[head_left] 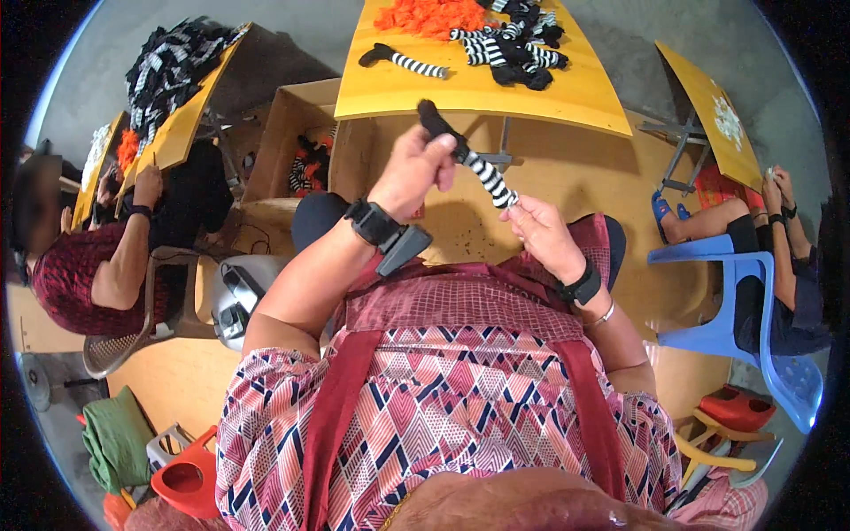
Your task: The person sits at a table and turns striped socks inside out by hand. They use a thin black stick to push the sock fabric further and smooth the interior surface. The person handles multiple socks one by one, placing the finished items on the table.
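Observation:
Between my hands, above my lap, stretches a black-and-white striped fabric leg (489,179) with a black foot-shaped end. My left hand (413,170) is closed round the black part, thumb on top. At the other end, my right hand (544,232) pinches the striped tip, where a bit of white shows. A similar striped leg (403,61) lies apart on the yellow table (390,99) in front of me. Farther back on that table are a heap of striped and black pieces (513,55) and a pile of orange fluffy material (429,16).
An open cardboard box (270,177) with striped and orange pieces stands left of the table. Co-workers sit at both sides; the left table bears a large striped heap (168,75). A blue plastic chair (722,292) is at right, a red stool (188,478) lower left.

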Demonstrator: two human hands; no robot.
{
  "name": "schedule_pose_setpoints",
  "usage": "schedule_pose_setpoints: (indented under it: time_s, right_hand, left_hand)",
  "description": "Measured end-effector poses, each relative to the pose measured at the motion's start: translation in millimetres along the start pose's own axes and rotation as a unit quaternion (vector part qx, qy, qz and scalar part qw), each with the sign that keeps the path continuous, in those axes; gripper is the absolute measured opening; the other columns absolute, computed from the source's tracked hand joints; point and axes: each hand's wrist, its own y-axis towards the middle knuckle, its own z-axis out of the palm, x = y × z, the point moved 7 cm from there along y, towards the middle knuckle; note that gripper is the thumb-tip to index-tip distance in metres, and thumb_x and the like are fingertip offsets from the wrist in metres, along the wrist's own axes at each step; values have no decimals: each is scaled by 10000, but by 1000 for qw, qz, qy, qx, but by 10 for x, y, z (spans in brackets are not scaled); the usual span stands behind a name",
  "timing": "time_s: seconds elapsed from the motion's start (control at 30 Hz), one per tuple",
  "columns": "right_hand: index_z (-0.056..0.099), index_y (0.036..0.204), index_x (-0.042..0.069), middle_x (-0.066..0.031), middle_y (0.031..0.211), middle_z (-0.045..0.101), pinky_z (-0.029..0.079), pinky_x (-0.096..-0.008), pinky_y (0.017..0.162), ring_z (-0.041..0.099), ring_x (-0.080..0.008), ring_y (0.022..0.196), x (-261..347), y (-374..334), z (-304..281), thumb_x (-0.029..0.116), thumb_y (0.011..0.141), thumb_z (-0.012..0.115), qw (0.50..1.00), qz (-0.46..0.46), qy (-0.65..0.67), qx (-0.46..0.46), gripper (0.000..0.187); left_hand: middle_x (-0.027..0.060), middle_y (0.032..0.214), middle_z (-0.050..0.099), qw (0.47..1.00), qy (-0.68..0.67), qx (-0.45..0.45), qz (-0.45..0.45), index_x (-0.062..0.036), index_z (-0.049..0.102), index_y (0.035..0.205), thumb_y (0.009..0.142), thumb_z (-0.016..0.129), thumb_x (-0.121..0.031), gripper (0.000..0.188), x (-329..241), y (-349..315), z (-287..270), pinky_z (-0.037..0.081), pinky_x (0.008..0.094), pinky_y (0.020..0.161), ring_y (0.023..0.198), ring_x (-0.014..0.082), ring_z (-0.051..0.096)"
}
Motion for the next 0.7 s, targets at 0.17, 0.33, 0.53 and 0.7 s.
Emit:
schedule_pose_setpoints:
  time_s: [0.17, 0.33, 0.53, 0.7]
  right_hand:
    - [495, 725, -27, -146, 583, 470, 395, -320, 535, 466, -246, 533, 41, -285, -432, 104, 789, 478, 972, -2, -234, 4, 147]
    - [514, 759, 22, 50, 616, 417, 342, -207, 510, 392, -62, 564, 137, -325, -925, 163, 837, 496, 980, 110, -96, -136, 162]
    - [522, 847, 1, -177, 746, 587, 453, -357, 608, 581, -298, 681, 509, 878, -1032, 287, 707, 645, 909, -72, -360, -196, 341]
    - [519, 915, -4, -236, 805, 584, 445, -453, 688, 557, -394, 799, 326, 1369, -870, 310, 701, 637, 823, -28, -541, -169, 397]
  left_hand:
    - [-9, 560, 430, 985, -111, -129, 32, -50, 501, 766, 861, 494, -158, 144, -211, 358, -566, 358, 220, 432, 456, 90, 412]
    - [9, 615, 455, 978, -148, -150, -13, -40, 496, 789, 851, 519, -172, 148, -57, 863, -1228, 374, 220, 424, 493, 99, 436]
    - [124, 856, 529, 963, 28, -265, 52, -2, 352, 1160, 766, 638, -220, 533, -217, 836, -978, 508, 316, 522, 634, 192, 548]
    - [136, 989, 508, 989, -45, -134, 31, 39, 287, 1233, 841, 528, -179, 510, 238, 1077, -844, 504, 318, 710, 830, 202, 551]
